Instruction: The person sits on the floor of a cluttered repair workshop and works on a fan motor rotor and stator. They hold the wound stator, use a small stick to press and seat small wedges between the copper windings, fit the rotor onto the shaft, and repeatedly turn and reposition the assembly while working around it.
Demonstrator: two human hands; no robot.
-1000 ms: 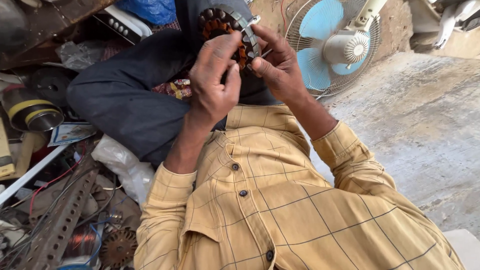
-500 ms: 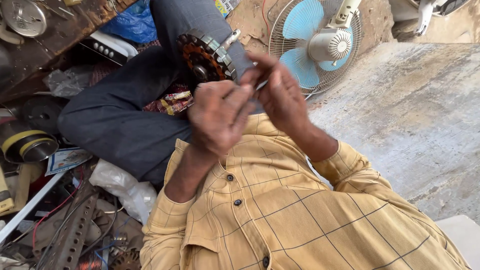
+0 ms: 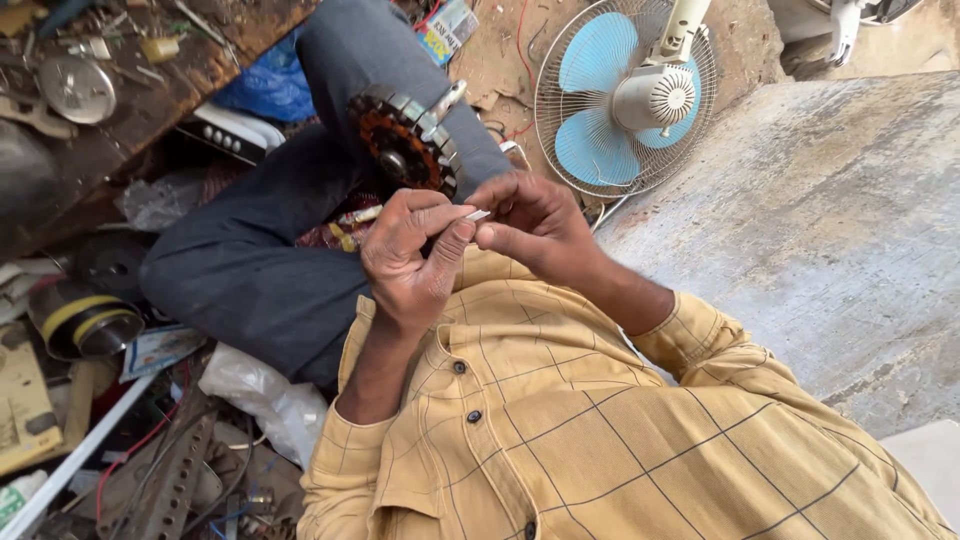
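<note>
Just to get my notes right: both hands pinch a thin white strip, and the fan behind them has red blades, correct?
Not quite. The head view shows the fan has blue blades, not red. The left hand and right hand do pinch the thin white strip.

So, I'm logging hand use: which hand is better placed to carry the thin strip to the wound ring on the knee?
Probably the left hand. It pinches the strip between thumb and finger and sits just below the ring. The right hand only meets the strip's tip and lies further to the side.
</note>
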